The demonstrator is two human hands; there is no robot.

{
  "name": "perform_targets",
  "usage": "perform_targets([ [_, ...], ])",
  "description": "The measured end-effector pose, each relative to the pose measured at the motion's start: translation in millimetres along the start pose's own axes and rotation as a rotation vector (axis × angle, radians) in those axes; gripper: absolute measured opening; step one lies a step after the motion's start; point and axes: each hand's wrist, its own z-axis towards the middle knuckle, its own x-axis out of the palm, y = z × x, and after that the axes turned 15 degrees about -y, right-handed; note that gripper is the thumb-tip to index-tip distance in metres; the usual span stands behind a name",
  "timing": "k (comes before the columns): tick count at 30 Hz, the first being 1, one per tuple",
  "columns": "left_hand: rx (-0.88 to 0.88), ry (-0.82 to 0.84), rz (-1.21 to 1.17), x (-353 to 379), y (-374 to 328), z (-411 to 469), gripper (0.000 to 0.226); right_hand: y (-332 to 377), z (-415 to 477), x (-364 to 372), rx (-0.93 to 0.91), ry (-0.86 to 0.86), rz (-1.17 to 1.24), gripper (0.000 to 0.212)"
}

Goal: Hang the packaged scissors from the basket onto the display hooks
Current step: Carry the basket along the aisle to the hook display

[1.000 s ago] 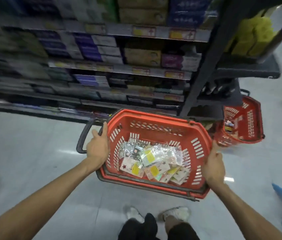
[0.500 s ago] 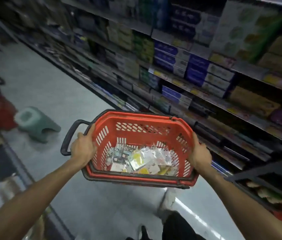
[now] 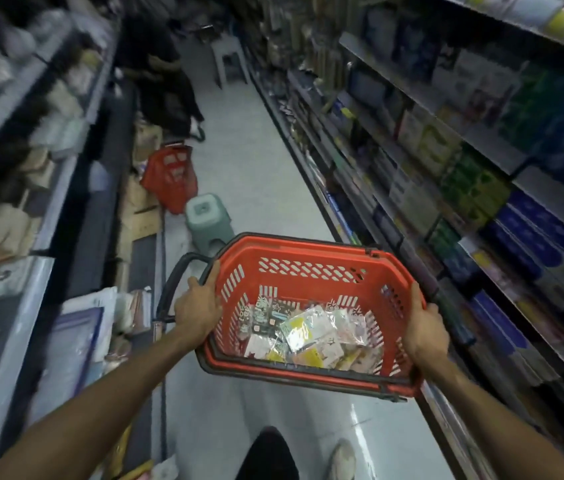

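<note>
Green stool [image 3: 204, 216] now just beyond basket [image 3: 308, 242], pale floor [image 3: 259, 174] between stocked shelves [image 3: 446, 150].

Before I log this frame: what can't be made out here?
- Head view, packets in the basket: overlapping, glossy and small; scissors cannot be confirmed or counted.
- No display hooks identifiable; shelves are motion-blurred.
- Right hand: fingertips hidden by the basket.
- Left hand: grip partly hidden by its own back.
</note>
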Motion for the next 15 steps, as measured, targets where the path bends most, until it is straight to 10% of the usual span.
perform_targets([
  [15, -0.191, -0.041, -0.119, 43.3, 32.7, 188.4, 0.075, 169.5, 223.1, 55.3, -0.269, 0.025, -0.036, 0.078],
])
